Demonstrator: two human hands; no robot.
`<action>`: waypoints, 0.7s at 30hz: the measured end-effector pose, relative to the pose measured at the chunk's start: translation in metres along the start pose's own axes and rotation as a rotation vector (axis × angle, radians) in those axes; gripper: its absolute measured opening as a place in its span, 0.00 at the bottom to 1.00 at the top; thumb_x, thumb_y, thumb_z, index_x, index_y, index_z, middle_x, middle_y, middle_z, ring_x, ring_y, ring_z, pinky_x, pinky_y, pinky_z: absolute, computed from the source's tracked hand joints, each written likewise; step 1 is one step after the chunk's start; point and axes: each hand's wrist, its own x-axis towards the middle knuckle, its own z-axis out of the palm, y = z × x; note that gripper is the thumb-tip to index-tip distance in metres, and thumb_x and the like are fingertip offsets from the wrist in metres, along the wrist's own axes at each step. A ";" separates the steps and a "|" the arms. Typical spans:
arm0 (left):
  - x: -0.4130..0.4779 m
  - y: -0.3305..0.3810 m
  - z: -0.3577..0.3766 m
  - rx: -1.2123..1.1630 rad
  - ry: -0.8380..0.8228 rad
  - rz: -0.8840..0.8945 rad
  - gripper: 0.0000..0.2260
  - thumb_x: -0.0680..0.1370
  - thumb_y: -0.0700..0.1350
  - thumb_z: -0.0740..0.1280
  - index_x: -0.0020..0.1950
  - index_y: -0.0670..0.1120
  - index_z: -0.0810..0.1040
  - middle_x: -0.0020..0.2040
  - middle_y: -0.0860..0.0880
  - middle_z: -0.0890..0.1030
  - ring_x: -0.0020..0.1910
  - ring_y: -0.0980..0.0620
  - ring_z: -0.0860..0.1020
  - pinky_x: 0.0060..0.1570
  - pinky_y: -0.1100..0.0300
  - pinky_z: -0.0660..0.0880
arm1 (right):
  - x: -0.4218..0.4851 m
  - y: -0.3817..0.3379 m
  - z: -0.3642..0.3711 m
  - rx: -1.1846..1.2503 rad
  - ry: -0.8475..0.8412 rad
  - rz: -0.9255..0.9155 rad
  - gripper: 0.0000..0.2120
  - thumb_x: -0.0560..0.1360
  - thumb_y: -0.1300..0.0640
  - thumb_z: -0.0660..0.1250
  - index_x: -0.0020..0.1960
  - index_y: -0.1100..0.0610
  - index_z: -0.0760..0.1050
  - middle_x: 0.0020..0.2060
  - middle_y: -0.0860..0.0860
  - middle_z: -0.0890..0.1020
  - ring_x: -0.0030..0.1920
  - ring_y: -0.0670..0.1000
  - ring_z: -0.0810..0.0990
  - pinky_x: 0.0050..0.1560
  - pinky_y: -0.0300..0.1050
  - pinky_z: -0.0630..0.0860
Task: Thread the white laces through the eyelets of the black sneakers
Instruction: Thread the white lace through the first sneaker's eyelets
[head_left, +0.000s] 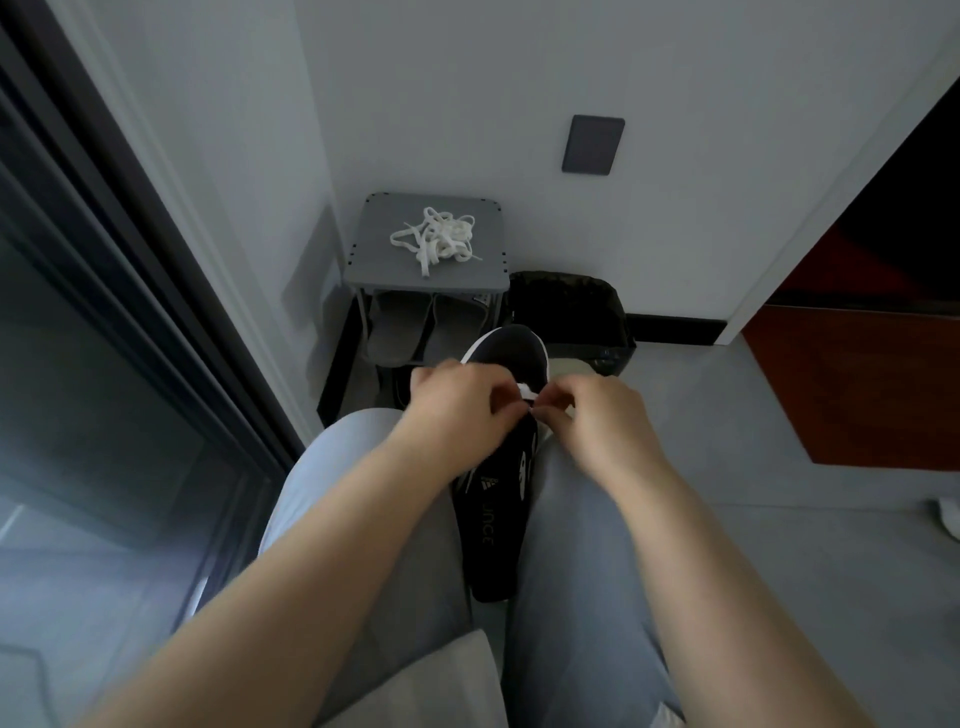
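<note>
Your thighs (576, 551) wedge the black sneaker (496, 525) toe-away, likely so neither hand need steady it. Past your wrists, left hand (457, 408) and right hand (605, 418) meet over its eyelets, both pinching the white lace (527, 391) at the fingertips. Well beyond them, the spare lace (439, 240) lies heaped on the grey stool (488, 278).

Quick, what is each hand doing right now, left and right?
Left hand: closed, pinching the white lace over the black sneaker.
Right hand: closed, pinching the same lace.
</note>
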 end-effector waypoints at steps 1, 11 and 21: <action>0.001 0.003 0.006 -0.005 -0.036 -0.023 0.07 0.76 0.54 0.64 0.50 0.54 0.78 0.48 0.55 0.81 0.55 0.51 0.73 0.54 0.56 0.59 | -0.001 -0.001 0.000 -0.026 -0.006 -0.010 0.06 0.76 0.52 0.65 0.51 0.51 0.80 0.47 0.50 0.83 0.52 0.55 0.77 0.52 0.46 0.70; 0.005 0.006 0.024 -0.203 0.097 -0.152 0.07 0.75 0.49 0.67 0.51 0.52 0.77 0.47 0.55 0.80 0.53 0.53 0.75 0.51 0.59 0.59 | -0.005 0.004 -0.002 0.235 0.124 0.068 0.08 0.80 0.55 0.57 0.48 0.59 0.71 0.34 0.47 0.74 0.35 0.50 0.71 0.34 0.46 0.62; 0.019 -0.010 0.024 -0.179 0.035 -0.157 0.04 0.78 0.41 0.61 0.52 0.46 0.73 0.46 0.47 0.76 0.43 0.48 0.75 0.39 0.60 0.67 | 0.014 0.001 0.003 0.109 -0.021 0.095 0.05 0.78 0.53 0.62 0.49 0.52 0.76 0.40 0.50 0.80 0.41 0.51 0.78 0.38 0.42 0.70</action>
